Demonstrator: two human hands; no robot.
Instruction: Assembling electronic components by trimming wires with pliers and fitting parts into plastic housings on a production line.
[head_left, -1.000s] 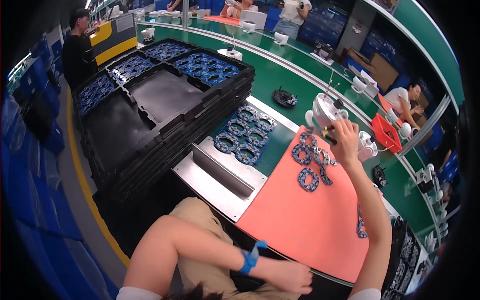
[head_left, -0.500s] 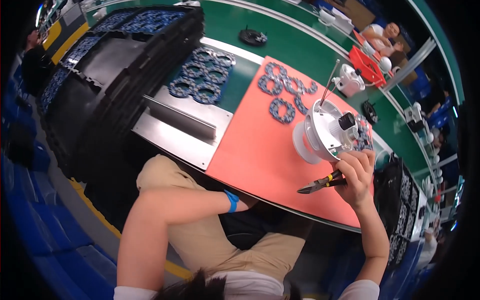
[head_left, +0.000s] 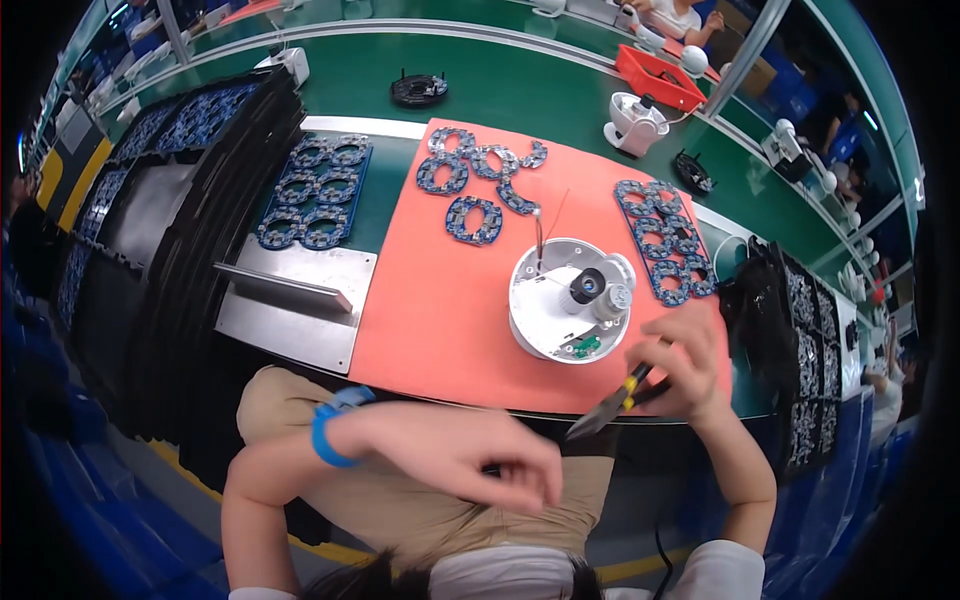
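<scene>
Orange mat (head_left: 450, 310) on the bench now carries the set-down white dome housing (head_left: 562, 298), at eleven o'clock of the right hand (head_left: 683, 362), its grip closed on cutters (head_left: 612, 403), while the left hand (head_left: 470, 452) hovers loosely curled, empty.

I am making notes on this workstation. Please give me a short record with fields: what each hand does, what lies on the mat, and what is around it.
Right hand: holds cutters at the near edge of the mat
Left hand: empty, raised over the lap, blue wristband
On mat: white round housing, open side up; loose ring boards; board panel
Left of mat: metal plate, black trays
Behind: green conveyor
</scene>
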